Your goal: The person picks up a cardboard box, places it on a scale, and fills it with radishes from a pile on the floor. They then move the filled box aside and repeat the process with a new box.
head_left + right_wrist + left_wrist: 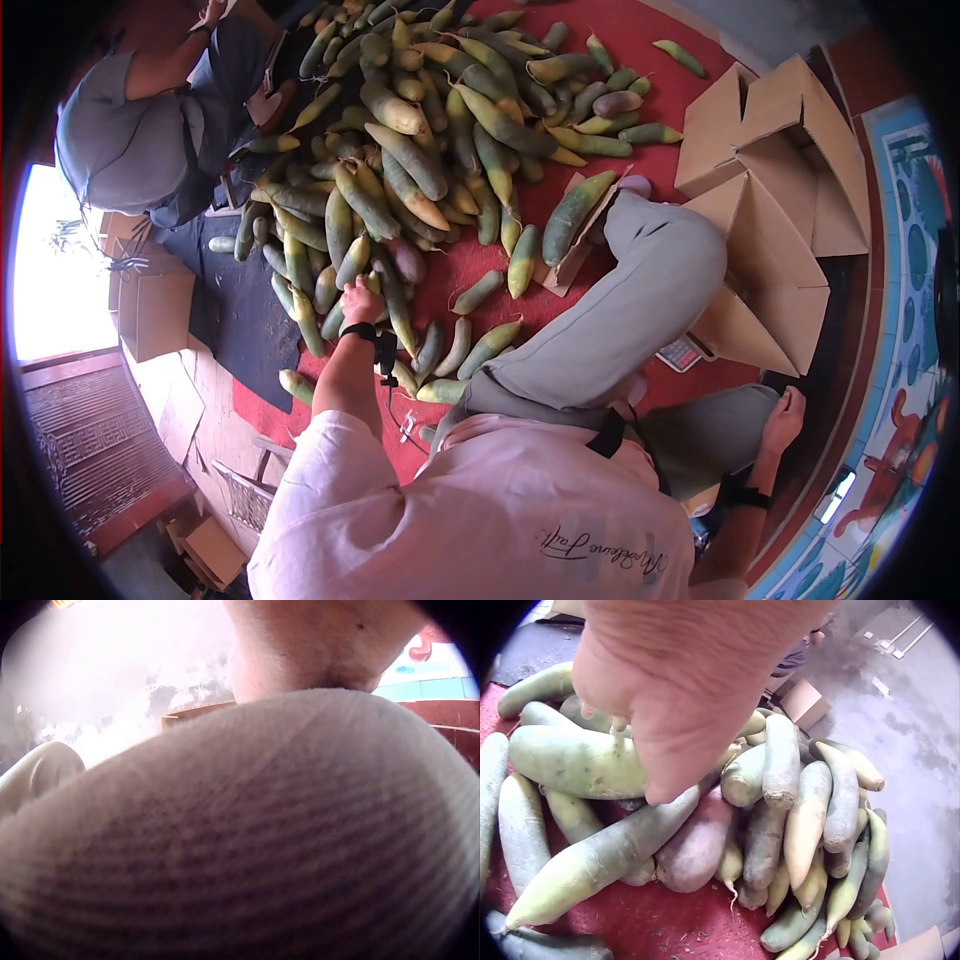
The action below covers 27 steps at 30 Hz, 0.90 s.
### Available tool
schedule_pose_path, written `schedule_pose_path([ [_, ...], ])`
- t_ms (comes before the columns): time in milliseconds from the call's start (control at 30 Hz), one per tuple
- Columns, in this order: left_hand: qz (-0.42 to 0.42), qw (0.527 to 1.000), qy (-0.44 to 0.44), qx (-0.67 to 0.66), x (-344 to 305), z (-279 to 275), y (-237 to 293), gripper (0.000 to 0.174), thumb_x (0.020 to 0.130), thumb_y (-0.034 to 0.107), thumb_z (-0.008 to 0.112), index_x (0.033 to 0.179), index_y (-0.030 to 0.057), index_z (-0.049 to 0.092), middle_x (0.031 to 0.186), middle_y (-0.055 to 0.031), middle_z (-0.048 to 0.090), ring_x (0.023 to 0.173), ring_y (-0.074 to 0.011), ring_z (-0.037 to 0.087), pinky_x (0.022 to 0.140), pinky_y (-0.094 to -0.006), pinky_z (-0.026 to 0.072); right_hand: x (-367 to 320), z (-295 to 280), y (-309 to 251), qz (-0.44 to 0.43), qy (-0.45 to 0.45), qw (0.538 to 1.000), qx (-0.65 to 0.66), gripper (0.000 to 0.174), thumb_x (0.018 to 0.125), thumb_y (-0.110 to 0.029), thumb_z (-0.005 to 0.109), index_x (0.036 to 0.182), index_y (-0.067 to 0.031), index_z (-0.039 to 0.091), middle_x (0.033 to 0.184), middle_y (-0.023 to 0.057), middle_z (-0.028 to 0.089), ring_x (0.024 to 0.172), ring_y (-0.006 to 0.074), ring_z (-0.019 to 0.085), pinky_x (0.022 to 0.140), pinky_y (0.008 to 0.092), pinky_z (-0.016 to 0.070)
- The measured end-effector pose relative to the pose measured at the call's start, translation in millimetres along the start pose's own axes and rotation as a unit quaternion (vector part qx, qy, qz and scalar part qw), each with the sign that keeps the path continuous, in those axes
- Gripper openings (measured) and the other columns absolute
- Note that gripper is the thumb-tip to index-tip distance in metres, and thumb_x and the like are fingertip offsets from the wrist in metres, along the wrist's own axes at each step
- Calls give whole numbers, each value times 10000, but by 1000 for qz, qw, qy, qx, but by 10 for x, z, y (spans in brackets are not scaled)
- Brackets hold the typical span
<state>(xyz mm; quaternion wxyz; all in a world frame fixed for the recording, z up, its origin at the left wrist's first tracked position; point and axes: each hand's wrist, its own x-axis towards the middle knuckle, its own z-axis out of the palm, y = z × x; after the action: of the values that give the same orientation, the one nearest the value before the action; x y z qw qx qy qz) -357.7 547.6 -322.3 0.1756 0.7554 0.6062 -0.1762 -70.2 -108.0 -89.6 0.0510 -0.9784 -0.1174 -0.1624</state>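
My left hand (361,301) reaches into the near side of a big heap of green radishes (400,165). It grips a green radish (577,761), with the thumb on one side of it and fingertips at the other in the left wrist view. Beside that hand lie a long green radish (604,859) with a pale tip and a purplish radish (697,847). Far to the right, my right hand (784,420) rests by the bent knee, its fingers loosely curled and holding nothing. The right wrist view shows that hand (315,645) above the grey trouser leg (247,825).
A red cloth (440,275) lies under the heap. One large radish (577,215) sits on a piece of cardboard near my foot. Open cardboard boxes (770,150) and a calculator (681,354) stand to the right. Another person (140,135) sits at the upper left.
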Motion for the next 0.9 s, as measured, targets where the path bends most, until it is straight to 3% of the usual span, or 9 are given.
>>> schedule_pose_path([
  [100,47,996,9,75,-128,-9,46,510,758,170,568,1247,193,425,1216,-165,390,1154,-339,403,931,-427,381,16,-4,-31,-4,2,1000,0,139,848,-75,490,946,-7,561,887,139,565,833,320,562,741,358,449],
  [267,76,993,-6,91,-62,359,-63,362,795,153,519,1136,84,419,1104,-160,514,1031,-318,526,840,-406,454,31,5,-41,2,3,1000,6,132,843,-68,490,938,-8,561,879,139,562,822,319,560,734,360,448],
  [400,126,980,-32,152,-141,377,-93,318,851,215,500,1129,78,430,1122,-153,503,1044,-318,515,852,-401,450,33,12,-39,-5,4,1000,5,129,841,-64,490,935,-12,562,879,140,561,820,319,559,731,362,446],
  [567,207,970,-35,123,-290,105,-40,334,837,233,502,1110,53,432,1050,-188,534,985,-350,543,841,-411,451,31,6,-64,0,3,1000,7,130,841,-65,492,936,-10,561,883,139,562,827,319,560,735,362,446],
  [667,218,975,36,-5,-367,-113,104,373,779,269,568,1054,44,457,998,-208,566,902,-379,576,787,-444,465,34,6,-71,2,6,1000,15,134,842,-66,492,941,-10,564,887,137,565,833,318,561,739,362,447],
  [800,217,964,32,-150,-539,-512,418,448,725,200,631,1102,25,460,991,-240,570,924,-386,559,795,-431,455,37,-8,-104,17,10,999,30,135,838,-64,500,943,-11,567,902,132,573,840,313,566,740,359,450],
  [833,217,958,40,-183,-596,-617,477,457,721,169,640,1113,17,461,966,-207,586,904,-334,583,781,-386,467,38,-8,-94,22,13,999,30,135,838,-64,500,943,-11,567,902,132,573,840,313,566,740,359,450],
  [900,288,868,28,-404,-442,-623,459,404,758,129,626,1106,12,457,950,-142,592,867,-248,588,769,-322,466,33,-16,-66,12,4,999,34,125,838,-63,505,933,-11,568,899,131,577,835,306,571,735,353,452],
])
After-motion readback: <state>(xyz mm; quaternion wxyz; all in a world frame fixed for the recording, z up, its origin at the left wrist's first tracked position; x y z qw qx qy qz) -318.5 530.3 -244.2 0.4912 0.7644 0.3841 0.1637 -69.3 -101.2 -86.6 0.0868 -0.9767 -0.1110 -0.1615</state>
